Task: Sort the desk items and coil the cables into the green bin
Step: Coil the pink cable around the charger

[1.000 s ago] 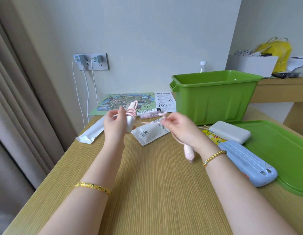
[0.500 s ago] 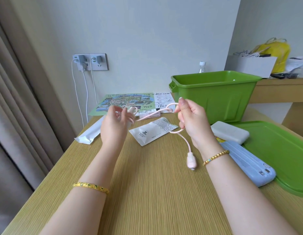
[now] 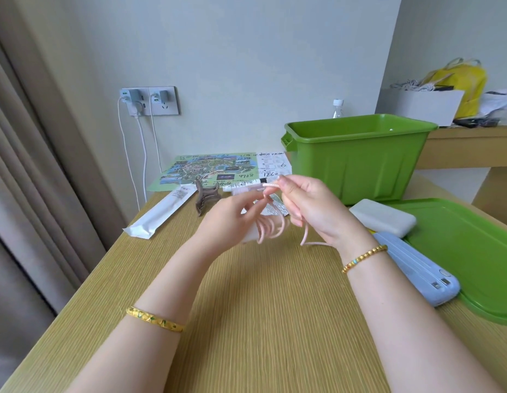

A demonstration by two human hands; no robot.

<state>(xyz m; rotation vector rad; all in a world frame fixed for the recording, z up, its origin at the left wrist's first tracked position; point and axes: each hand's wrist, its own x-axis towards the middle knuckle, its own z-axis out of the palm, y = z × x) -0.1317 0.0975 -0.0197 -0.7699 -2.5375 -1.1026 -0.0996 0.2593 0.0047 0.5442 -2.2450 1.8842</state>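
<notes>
Pink cable (image 3: 270,229) hangs in loops between the two hands, a little above the tabletop (image 3: 246,307). One end of it goes up to the right hand (image 3: 311,211), which pinches it near the top with curled fingers (image 3: 283,184). More of the cable drops down below that hand and bends toward the wrist. The left hand (image 3: 232,219) is just beside the loops with its fingers bent around them, holding the coil.

Behind the hands stands the green bin (image 3: 357,157), open at the top. Its green lid (image 3: 473,251) lies flat on the right. A white power bank (image 3: 382,217) and a blue case (image 3: 416,268) rest near the lid's edge. Farther back lie a colorful map (image 3: 206,171), a white tube (image 3: 243,185), a brown hair clip (image 3: 206,198) and a long white packet (image 3: 161,214). Two chargers sit in the wall socket (image 3: 150,100)
</notes>
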